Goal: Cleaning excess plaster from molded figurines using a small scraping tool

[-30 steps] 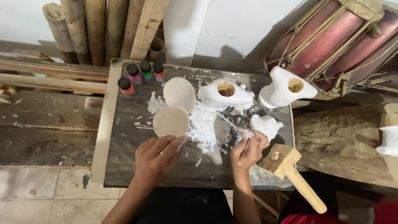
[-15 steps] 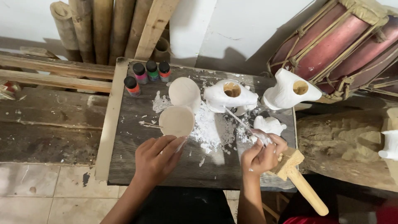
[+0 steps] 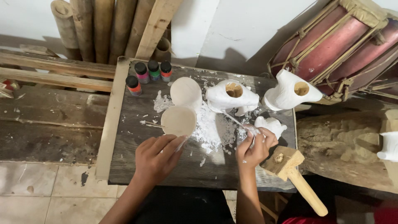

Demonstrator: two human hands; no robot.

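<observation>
Dark, weathered wooden planks form the worktable (image 3: 137,166) at the centre of the frame, smeared with white powder, with bamboo poles (image 3: 99,29) leaning on the white wall at the upper left and a red rope-laced drum (image 3: 331,45) at the upper right. Four small paint bottles with black caps (image 3: 149,74) stand near the table's upper left edge. Two white-coated hollow carved figures (image 3: 232,97) (image 3: 290,91) lie along the upper middle. Low in the frame, the left hand (image 3: 157,155) is closed around the handle of a round, pale wooden disc (image 3: 179,121), just below a second white round disc (image 3: 186,92). The right hand (image 3: 255,149), at lower centre right, pinches a thin white-smeared brush (image 3: 236,122) between curled fingers, its tip toward the nearer figure. A wooden mallet (image 3: 296,178) lies just right of that hand, at the table's lower right edge.
</observation>
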